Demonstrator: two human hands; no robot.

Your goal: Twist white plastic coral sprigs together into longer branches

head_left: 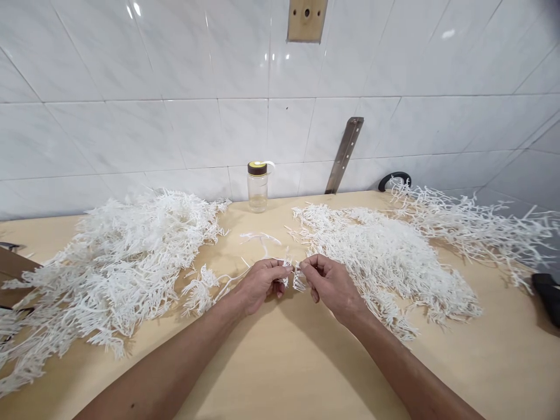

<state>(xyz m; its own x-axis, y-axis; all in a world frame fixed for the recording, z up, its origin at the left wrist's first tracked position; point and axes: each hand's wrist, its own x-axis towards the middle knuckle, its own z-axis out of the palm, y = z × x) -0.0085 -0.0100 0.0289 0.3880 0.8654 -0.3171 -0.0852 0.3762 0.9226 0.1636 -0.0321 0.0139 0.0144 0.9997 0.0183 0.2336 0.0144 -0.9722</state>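
Near the middle of the table, my left hand is closed on a white branched plastic piece. Just to its right, my right hand pinches another small white branched piece. The two hands are close together, with a small gap between their fingertips. A stem with a white branched cluster lies left of my left hand. Behind the hands a thin white branched stem lies on the table.
Large heaps of white branched pieces lie at left and right, with another pile farther right. A bottle stands by the tiled wall, where a metal strip leans. Black objects are at the right edge.
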